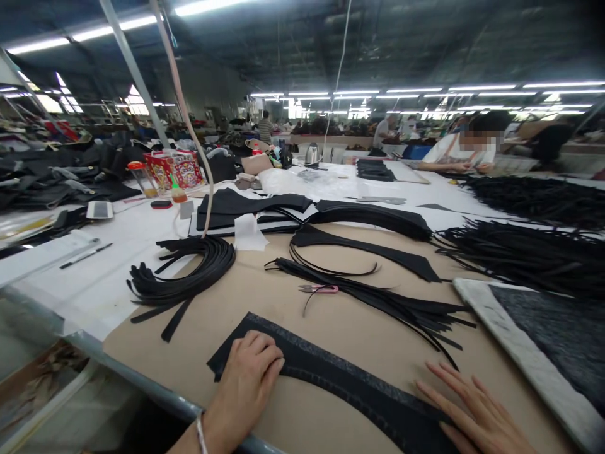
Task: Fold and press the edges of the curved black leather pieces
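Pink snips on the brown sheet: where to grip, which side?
I'd pinch the pink snips by the handle, from above on the near side: the blades point left, and the black strip bundle lies just beyond.

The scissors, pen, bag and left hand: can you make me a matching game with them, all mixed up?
1. Scissors
2. Pen
3. Bag
4. Left hand

A. mostly red
B. resting on a curved black piece
C. pink handle, by black strips
D. on a white surface

Pairs: 1-C, 2-D, 3-A, 4-B
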`<state>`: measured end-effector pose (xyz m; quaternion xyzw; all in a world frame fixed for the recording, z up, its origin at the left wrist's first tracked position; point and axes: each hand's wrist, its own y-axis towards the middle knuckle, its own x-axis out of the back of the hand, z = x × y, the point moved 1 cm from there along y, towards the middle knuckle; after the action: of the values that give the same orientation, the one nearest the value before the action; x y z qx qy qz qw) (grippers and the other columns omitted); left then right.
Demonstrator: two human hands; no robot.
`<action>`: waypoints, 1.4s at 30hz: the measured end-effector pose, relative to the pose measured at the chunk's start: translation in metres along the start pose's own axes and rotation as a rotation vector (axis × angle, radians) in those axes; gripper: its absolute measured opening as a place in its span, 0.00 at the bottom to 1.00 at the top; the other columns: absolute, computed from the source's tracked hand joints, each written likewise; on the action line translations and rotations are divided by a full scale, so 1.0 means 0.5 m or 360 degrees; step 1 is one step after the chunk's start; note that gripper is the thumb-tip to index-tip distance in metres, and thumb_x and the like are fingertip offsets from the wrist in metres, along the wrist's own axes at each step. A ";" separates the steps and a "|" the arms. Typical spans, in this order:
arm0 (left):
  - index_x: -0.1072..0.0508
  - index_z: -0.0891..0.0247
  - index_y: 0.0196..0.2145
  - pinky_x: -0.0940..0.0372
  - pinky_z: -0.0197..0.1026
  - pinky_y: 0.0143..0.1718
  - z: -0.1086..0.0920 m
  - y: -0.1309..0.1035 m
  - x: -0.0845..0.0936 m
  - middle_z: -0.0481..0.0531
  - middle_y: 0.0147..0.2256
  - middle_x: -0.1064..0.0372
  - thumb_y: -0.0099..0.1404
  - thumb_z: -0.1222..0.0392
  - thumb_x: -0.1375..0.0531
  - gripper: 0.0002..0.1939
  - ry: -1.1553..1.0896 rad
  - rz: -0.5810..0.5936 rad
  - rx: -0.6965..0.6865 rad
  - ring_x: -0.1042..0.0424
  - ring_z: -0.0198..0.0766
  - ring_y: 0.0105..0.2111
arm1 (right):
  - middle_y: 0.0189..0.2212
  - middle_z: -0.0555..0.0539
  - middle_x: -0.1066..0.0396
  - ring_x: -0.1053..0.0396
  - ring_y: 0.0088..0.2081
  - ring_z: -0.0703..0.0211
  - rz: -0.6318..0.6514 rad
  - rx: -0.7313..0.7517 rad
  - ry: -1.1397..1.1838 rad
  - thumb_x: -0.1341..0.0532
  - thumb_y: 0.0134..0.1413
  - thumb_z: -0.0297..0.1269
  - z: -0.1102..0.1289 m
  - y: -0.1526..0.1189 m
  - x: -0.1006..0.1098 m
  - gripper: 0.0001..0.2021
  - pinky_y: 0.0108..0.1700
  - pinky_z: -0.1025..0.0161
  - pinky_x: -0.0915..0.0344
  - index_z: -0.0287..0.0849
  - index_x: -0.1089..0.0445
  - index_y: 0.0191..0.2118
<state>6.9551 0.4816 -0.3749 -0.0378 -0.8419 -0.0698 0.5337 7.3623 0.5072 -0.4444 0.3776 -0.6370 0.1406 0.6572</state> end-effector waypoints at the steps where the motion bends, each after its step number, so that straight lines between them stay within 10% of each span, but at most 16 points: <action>1: 0.28 0.57 0.35 0.41 0.47 0.44 -0.006 0.018 0.008 0.49 0.39 0.31 0.70 0.61 0.50 0.11 -0.0004 0.0028 0.0040 0.36 0.41 0.43 | 0.65 0.48 0.51 0.46 0.62 0.46 -0.0004 -0.0110 0.0043 0.49 0.61 0.38 -0.006 0.004 0.006 0.25 0.66 0.46 0.56 0.54 0.46 0.64; 4: 0.30 0.59 0.37 0.39 0.43 0.44 -0.029 0.098 0.018 0.50 0.38 0.31 0.68 0.58 0.47 0.07 0.0089 0.0044 0.0106 0.34 0.41 0.41 | 0.63 0.47 0.48 0.43 0.60 0.49 -0.0092 -0.0362 0.0248 0.52 0.64 0.38 0.004 0.053 0.045 0.23 0.58 0.49 0.39 0.54 0.46 0.63; 11: 0.31 0.63 0.33 0.39 0.42 0.37 -0.048 0.275 -0.036 0.55 0.34 0.30 0.62 0.65 0.44 0.03 0.0348 0.0035 0.0038 0.31 0.46 0.39 | 0.55 0.46 0.39 0.38 0.55 0.54 -0.0190 -0.0372 0.0528 0.51 0.65 0.36 0.061 0.195 0.100 0.16 0.54 0.53 0.35 0.54 0.40 0.57; 20: 0.33 0.59 0.44 0.43 0.41 0.37 -0.150 0.234 0.028 0.51 0.37 0.32 0.72 0.62 0.55 0.12 0.0487 -0.0159 -0.0786 0.33 0.39 0.37 | 0.60 0.44 0.43 0.48 0.62 0.55 -0.0164 -0.0114 0.0496 0.56 0.68 0.32 0.073 0.354 0.178 0.19 0.65 0.47 0.59 0.44 0.46 0.62; 24: 0.32 0.62 0.39 0.44 0.41 0.38 -0.171 0.216 0.060 0.50 0.33 0.33 0.72 0.64 0.54 0.11 0.0450 -0.0628 -0.1227 0.35 0.38 0.34 | 0.37 0.46 0.28 0.32 0.39 0.58 0.0069 -0.0117 0.0681 0.55 0.69 0.35 0.081 0.407 0.214 0.15 0.52 0.55 0.41 0.41 0.32 0.42; 29: 0.30 0.61 0.38 0.42 0.38 0.38 -0.160 0.199 0.062 0.48 0.33 0.32 0.70 0.60 0.49 0.08 -0.0294 -0.0419 -0.0779 0.33 0.36 0.34 | 0.28 0.50 0.31 0.36 0.30 0.63 0.0249 -0.0232 0.0902 0.49 0.66 0.33 0.093 0.418 0.236 0.13 0.33 0.67 0.45 0.38 0.32 0.32; 34: 0.33 0.64 0.44 0.35 0.38 0.34 -0.159 0.182 0.068 0.53 0.35 0.29 0.67 0.43 0.50 0.21 -0.1604 0.0454 0.0008 0.29 0.38 0.33 | 0.26 0.50 0.34 0.39 0.28 0.65 0.0334 -0.0231 0.0816 0.49 0.65 0.33 0.109 0.419 0.239 0.13 0.31 0.68 0.51 0.37 0.32 0.31; 38: 0.31 0.67 0.35 0.41 0.33 0.26 -0.156 0.174 0.076 0.49 0.26 0.33 0.62 0.45 0.42 0.19 -0.1762 0.0869 0.0149 0.36 0.30 0.23 | 0.25 0.52 0.36 0.41 0.26 0.67 0.0374 -0.0201 0.0853 0.48 0.64 0.32 0.118 0.419 0.241 0.11 0.29 0.69 0.53 0.38 0.31 0.33; 42: 0.31 0.66 0.31 0.45 0.31 0.26 -0.142 0.175 0.083 0.46 0.25 0.36 0.58 0.53 0.36 0.13 -0.1867 0.0821 0.0225 0.40 0.27 0.23 | 0.23 0.55 0.36 0.42 0.24 0.69 0.0447 -0.0274 0.1160 0.45 0.61 0.30 0.118 0.411 0.246 0.07 0.29 0.71 0.51 0.40 0.30 0.40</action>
<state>7.0127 0.5563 -0.3011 -0.2355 -0.9603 0.1487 -0.0145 7.2009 0.5698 -0.2690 0.1558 -0.4171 0.2999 0.8437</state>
